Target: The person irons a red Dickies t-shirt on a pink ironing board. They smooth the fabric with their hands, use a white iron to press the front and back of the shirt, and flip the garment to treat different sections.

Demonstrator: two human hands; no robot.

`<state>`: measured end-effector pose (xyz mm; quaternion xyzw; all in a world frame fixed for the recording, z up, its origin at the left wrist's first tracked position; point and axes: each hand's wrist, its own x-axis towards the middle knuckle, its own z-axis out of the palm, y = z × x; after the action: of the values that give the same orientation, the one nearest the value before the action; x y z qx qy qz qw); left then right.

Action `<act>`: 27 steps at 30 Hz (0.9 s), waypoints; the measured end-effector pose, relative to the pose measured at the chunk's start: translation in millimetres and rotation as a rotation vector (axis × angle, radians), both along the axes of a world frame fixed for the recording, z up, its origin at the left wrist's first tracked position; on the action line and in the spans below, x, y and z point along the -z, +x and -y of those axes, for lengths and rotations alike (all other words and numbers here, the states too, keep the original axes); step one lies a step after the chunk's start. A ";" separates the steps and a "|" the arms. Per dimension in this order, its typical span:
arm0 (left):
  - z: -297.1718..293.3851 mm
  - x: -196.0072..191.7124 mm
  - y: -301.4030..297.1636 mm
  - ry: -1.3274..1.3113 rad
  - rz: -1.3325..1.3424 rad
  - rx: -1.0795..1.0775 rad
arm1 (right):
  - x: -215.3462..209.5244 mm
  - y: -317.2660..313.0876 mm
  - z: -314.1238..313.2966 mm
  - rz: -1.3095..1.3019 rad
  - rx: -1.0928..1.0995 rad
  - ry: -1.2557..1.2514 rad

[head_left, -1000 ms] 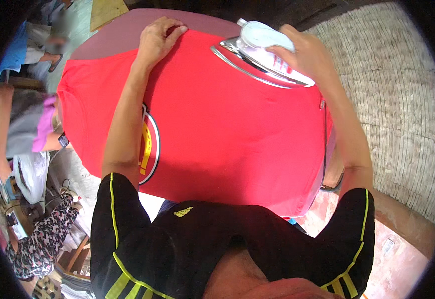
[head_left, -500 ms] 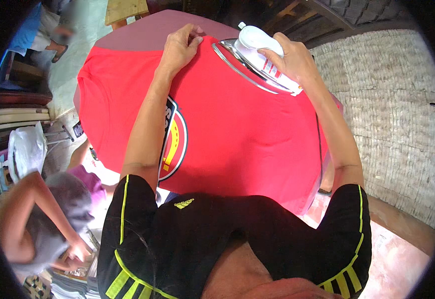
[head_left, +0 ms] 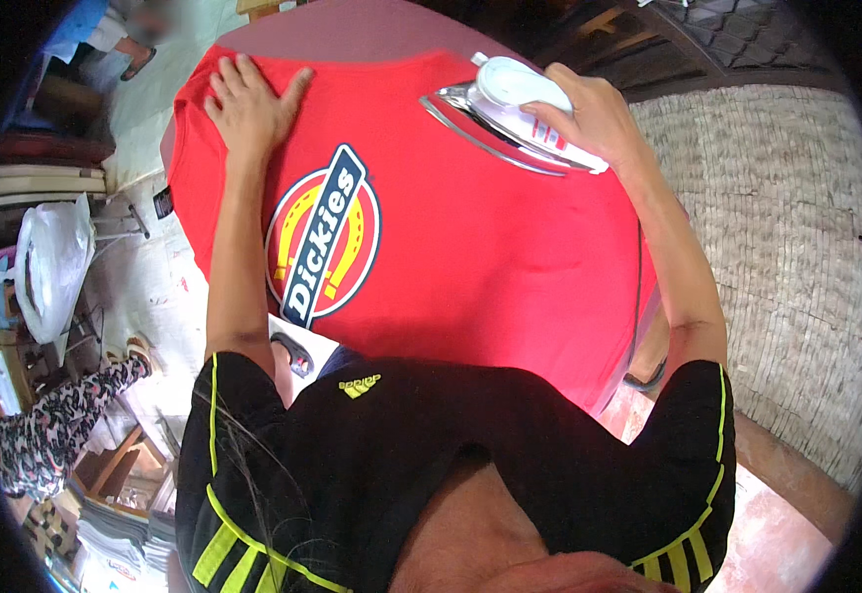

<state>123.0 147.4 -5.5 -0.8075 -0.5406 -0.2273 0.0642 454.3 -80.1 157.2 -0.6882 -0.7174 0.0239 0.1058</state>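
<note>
A red T-shirt (head_left: 470, 257) with a round printed logo lies spread over a padded ironing board (head_left: 362, 30). My left hand (head_left: 251, 107) rests flat near the shirt's far left part, fingers spread and holding nothing. At the far right of the shirt, my right hand (head_left: 594, 119) grips the handle of a white clothes iron (head_left: 510, 84). The iron's shiny metal soleplate points left; whether it presses on the cloth or sits just above it, I cannot tell. A dark cord (head_left: 638, 296) hangs down along the shirt's right edge.
On the right stands a woven mat wall (head_left: 767, 217). At the left are a white plastic bag (head_left: 53, 267), stacked boards (head_left: 41, 183) and patterned cloth on a person's legs (head_left: 65, 415). Folded shirts (head_left: 120, 553) are piled at lower left. Another person's foot (head_left: 137, 59) shows at the far left.
My left hand has moved left across the shirt and flattened out, uncovering the whole logo. The iron has shifted slightly in my right hand. The crouching person at lower left has changed position.
</note>
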 end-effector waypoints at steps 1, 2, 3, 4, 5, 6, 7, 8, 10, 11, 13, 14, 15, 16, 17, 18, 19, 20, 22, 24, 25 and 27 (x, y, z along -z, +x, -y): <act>-9.3 -2.8 -4.8 -0.052 0.017 -0.042 | 1.3 -7.8 -6.0 -0.006 -0.046 0.020; -15.2 -3.3 -4.1 -0.045 0.024 -0.035 | -0.7 -17.7 -13.3 0.007 -0.058 0.028; -19.0 -3.6 -7.5 -0.037 0.024 -0.036 | -1.9 -31.2 -23.5 0.014 -0.078 0.036; -20.7 -4.0 -9.4 -0.028 0.027 -0.032 | -0.3 -43.1 -30.1 0.023 -0.094 0.046; -19.4 -3.1 -11.5 -0.031 0.039 -0.046 | 8.0 -50.5 -39.3 0.017 -0.157 0.093; -20.6 -0.4 -8.4 -0.032 0.055 -0.031 | 16.4 -53.2 -49.8 0.020 -0.209 0.137; -21.6 1.1 -8.5 -0.031 0.068 -0.026 | 18.7 -61.5 -55.7 0.021 -0.271 0.183; -22.1 3.5 -8.7 -0.030 0.081 -0.021 | 15.5 -68.5 -54.5 0.006 -0.213 0.121; -26.1 6.5 -10.6 0.003 0.029 -0.016 | -8.3 -88.3 -52.2 -0.023 -0.104 0.003; -25.7 8.5 -14.0 0.021 0.003 -0.013 | -1.2 -85.5 -49.2 -0.010 -0.141 0.098; -2.3 -18.5 1.3 -0.113 -0.035 -0.117 | -0.5 -79.8 -34.5 -0.033 -0.084 0.020; 5.7 -30.0 4.3 -0.179 -0.054 -0.172 | -2.7 -79.7 -27.5 -0.045 -0.058 -0.018; 6.3 -31.4 3.0 -0.187 -0.044 -0.168 | -4.9 -81.0 -19.6 -0.045 -0.029 -0.020; 5.9 -31.7 2.2 -0.195 -0.035 -0.163 | -6.1 -83.9 -17.8 -0.072 -0.027 -0.022; 5.3 -31.5 1.5 -0.203 -0.025 -0.157 | -8.2 -88.1 -17.1 -0.099 -0.025 -0.024; 4.9 -30.9 2.2 -0.200 -0.023 -0.159 | -9.2 -92.5 -15.1 -0.127 -0.015 -0.025; 4.2 -30.1 2.9 -0.197 -0.020 -0.159 | -7.9 -97.5 -15.5 -0.105 -0.008 -0.003; 3.4 -29.5 3.7 -0.194 -0.018 -0.156 | -5.3 -102.8 -18.5 -0.082 0.001 0.018; 2.6 -31.5 2.6 -0.203 -0.006 -0.144 | -3.2 -112.1 -17.2 -0.081 0.043 0.024; 1.6 -30.6 1.7 -0.207 -0.002 -0.133 | -4.4 -120.1 -10.2 -0.120 0.117 -0.005; 0.8 -29.2 1.0 -0.207 -0.003 -0.129 | -3.7 -123.3 -3.1 -0.144 0.150 -0.007; -1.4 -24.1 -1.4 -0.198 0.014 -0.117 | -1.6 -129.7 14.6 -0.192 0.214 -0.014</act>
<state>121.6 148.8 18.6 -0.7753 -0.6071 -0.1742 -0.0064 324.5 -94.6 158.7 -0.7560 -0.6263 0.0833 0.1712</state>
